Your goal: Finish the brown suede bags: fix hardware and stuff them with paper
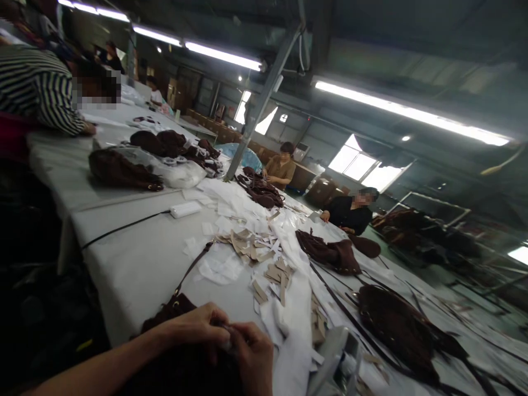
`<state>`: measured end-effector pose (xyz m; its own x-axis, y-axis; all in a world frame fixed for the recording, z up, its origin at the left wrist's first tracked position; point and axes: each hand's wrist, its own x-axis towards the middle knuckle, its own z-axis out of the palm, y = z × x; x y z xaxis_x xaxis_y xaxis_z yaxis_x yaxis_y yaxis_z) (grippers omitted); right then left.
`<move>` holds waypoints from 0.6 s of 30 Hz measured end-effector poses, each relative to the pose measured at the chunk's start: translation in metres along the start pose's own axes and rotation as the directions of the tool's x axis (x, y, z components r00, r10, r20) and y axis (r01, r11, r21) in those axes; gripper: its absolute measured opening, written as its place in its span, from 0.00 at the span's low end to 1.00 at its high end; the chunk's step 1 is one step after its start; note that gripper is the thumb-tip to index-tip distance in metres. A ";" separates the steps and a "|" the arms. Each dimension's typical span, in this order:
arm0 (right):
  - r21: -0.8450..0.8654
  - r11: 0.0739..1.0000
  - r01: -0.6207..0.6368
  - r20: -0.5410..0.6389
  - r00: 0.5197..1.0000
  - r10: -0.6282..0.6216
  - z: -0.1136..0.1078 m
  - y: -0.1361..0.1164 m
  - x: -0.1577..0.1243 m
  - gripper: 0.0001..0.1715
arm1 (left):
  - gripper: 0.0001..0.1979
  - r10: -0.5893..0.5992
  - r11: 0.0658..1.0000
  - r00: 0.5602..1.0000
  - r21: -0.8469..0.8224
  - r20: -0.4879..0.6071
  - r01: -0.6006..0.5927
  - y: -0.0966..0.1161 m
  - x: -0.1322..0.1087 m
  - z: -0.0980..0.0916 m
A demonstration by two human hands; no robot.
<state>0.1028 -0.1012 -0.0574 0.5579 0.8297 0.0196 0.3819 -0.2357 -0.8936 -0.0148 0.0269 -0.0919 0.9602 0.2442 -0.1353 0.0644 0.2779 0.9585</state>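
My left hand (202, 329) and my right hand (254, 355) meet at the bottom of the view, fingertips pinched close together. A small pale bit shows between them, too small and blurred to name. Under and behind the hands lies a dark brown bag (181, 303) with metal eyelets. Its strap (193, 267) stretches away across the white table (136, 264). The bag's lower part is lost in shadow.
Cardboard strips (247, 245) and white paper (223, 201) litter the table's middle. A grey plastic container (336, 360) stands right of my hands. Brown bags (396, 319) lie beyond it. Left are a white power strip (185, 209) and more bags (119, 169). Several co-workers surround the table.
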 end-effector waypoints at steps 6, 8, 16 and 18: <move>0.169 0.981 -0.095 0.128 0.989 0.074 -0.006 0.028 0.008 0.28 | 0.09 0.081 0.986 0.997 0.147 0.012 -0.082 -0.008 -0.001 0.000; 0.177 0.979 -0.098 0.230 0.972 0.056 -0.010 0.031 0.013 0.31 | 0.18 0.121 0.980 0.993 0.157 -0.011 -0.118 -0.012 -0.001 -0.001; -0.002 0.983 -0.184 0.528 0.835 0.157 -0.021 0.014 0.021 0.18 | 0.28 0.153 0.888 0.975 0.411 0.163 -0.208 0.002 -0.009 -0.004; -0.042 0.985 -0.165 0.480 0.862 0.165 -0.019 0.014 0.020 0.10 | 0.28 0.159 0.831 0.974 0.511 0.163 -0.221 0.004 -0.011 -0.004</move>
<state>0.1331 -0.0972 -0.0609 0.1900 0.9188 -0.3459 0.3153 -0.3908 -0.8648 -0.0261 0.0293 -0.0880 0.9896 0.1301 0.0614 -0.0200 -0.2980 0.9543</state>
